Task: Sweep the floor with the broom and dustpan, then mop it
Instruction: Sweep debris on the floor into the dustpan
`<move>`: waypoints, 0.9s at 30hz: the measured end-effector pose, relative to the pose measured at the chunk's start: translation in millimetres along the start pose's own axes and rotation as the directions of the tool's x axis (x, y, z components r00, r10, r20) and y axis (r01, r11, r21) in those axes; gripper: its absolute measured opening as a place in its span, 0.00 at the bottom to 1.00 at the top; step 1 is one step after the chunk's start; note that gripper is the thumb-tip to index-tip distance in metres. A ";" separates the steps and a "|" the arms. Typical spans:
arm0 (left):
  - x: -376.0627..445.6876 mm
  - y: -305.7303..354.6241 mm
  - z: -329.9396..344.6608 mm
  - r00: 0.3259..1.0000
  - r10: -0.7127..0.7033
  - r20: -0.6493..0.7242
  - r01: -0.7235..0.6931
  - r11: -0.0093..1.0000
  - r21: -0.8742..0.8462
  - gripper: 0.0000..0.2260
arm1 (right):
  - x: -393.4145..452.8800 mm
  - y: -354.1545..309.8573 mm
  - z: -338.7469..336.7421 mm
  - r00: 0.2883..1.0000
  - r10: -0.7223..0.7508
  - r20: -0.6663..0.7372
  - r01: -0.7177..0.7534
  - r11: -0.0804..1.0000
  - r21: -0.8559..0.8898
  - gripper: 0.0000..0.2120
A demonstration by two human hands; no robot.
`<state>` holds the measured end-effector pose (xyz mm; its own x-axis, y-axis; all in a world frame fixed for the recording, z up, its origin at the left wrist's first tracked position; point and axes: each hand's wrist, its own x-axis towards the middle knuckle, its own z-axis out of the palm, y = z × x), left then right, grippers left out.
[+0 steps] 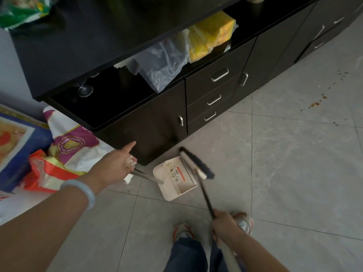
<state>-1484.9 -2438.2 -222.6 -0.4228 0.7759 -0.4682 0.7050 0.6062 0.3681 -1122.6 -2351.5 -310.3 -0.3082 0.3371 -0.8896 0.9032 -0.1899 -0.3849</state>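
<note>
We look down at a dark cabinet (149, 124) standing on a grey tiled floor (294, 173), and we place everything else against it. Just in front of its near corner lies the cream dustpan (176, 178), flat on the tiles with its open mouth turned toward the broom head. The broom (198, 165) has its dark bristles touching the tiles at the dustpan's far edge, close to the cabinet's base, and its black handle slants back from there toward us. Our right hand (225, 225) has its grip clamped around that handle, well out from the cabinet, above our shoes (242, 222). Our left hand (115, 163) reaches toward the cabinet's near corner; its forefinger is stretched out against the cabinet door while the other fingers are closed on the top of the dustpan's metal handle (149, 176), together with a bit of crumpled white paper (130, 161). A pale bangle (82, 190) sits on that wrist. To the left of the cabinet, against its end, lie printed sacks (72, 146) in purple, white and orange. On the open shelf of the cabinet we see a clear plastic bag (165, 63), a yellow package (212, 34) and a stemmed glass (84, 89). Far along the cabinet front, out on the tiles, brown crumbs (316, 103) lie scattered.
</note>
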 end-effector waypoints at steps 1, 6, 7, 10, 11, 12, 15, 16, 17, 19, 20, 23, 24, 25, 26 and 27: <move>-0.3 -1.5 0.1 1.000 -0.007 -0.004 0.007 1.000 0.008 0.37 | -22.1 -11.7 1.9 0.998 -0.008 0.064 0.005 0.999 0.034 0.09; -4.1 -1.0 4.3 1.000 -0.013 -0.023 0.013 1.000 -0.002 0.35 | -80.2 -15.4 -26.2 0.984 -0.082 0.157 0.047 0.975 0.218 0.21; -4.2 -0.9 4.6 0.999 -0.022 -0.031 0.022 0.999 0.025 0.34 | -80.3 -10.3 -30.6 0.991 -0.100 0.091 0.079 0.975 0.207 0.23; -4.0 -2.5 4.3 0.998 -0.051 -0.020 0.052 0.998 0.042 0.35 | -69.5 -5.4 -36.9 0.992 -0.067 -0.109 0.079 0.991 0.108 0.23; -4.0 -1.2 4.3 0.998 -0.057 -0.011 0.057 0.998 0.028 0.35 | -64.1 -8.9 -38.0 0.988 -0.063 -0.138 0.074 0.994 0.082 0.20; -4.7 3.0 3.8 0.999 -0.053 -0.008 0.053 0.999 0.006 0.35 | -58.5 -13.5 -38.5 0.989 -0.059 -0.137 0.071 0.994 0.082 0.16; -7.7 13.4 4.3 0.999 -0.047 -0.019 0.046 0.998 -0.040 0.33 | -45.8 -24.6 -36.8 0.999 0.020 -0.026 -0.014 0.976 0.219 0.09; -8.3 14.4 5.3 0.999 -0.039 -0.038 0.037 0.998 -0.044 0.33 | -44.5 -24.2 -38.2 0.999 0.038 0.028 -0.045 0.951 0.305 0.10; -9.6 15.1 5.6 0.998 -0.039 -0.050 0.037 0.998 -0.040 0.33 | -44.6 -20.3 -40.6 0.996 0.032 0.077 -0.060 0.918 0.393 0.11; -10.0 15.1 5.2 0.998 -0.048 -0.048 0.046 0.998 -0.051 0.34 | -53.7 -8.4 -50.7 0.993 -0.012 0.113 -0.046 0.869 0.492 0.09; -8.9 16.2 5.2 0.999 -0.037 -0.039 0.034 0.997 -0.072 0.34 | -61.5 -2.9 -59.4 0.995 -0.023 0.092 -0.027 0.863 0.505 0.10; -1.6 34.1 8.3 1.000 -0.001 -0.007 0.000 0.988 -0.153 0.37 | -79.4 16.2 -93.6 0.999 0.017 -0.032 0.003 0.832 0.555 0.17; 2.7 45.3 9.6 1.000 0.009 -0.001 -0.009 0.989 -0.145 0.37 | -81.4 23.3 -106.8 0.996 0.040 -0.075 0.010 0.824 0.566 0.20; 8.5 59.0 10.7 1.000 0.018 0.003 -0.017 0.991 -0.132 0.37 | -81.4 30.6 -121.1 0.991 0.066 -0.119 0.014 0.817 0.576 0.23; 16.2 74.5 11.8 1.000 0.026 0.010 -0.024 0.992 -0.121 0.36 | -79.4 37.8 -137.0 0.981 0.099 -0.168 0.017 0.816 0.578 0.26; 24.6 93.6 12.4 0.999 0.036 0.021 -0.034 0.993 -0.109 0.36 | -75.0 46.9 -154.3 0.968 0.135 -0.214 0.013 0.818 0.575 0.29</move>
<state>-1422.3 -2364.5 -209.7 -0.3849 0.7934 -0.4716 0.6524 0.5953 0.4691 -1011.1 -2243.4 -223.6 -0.1127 0.4975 -0.8601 0.5632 -0.6811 -0.4678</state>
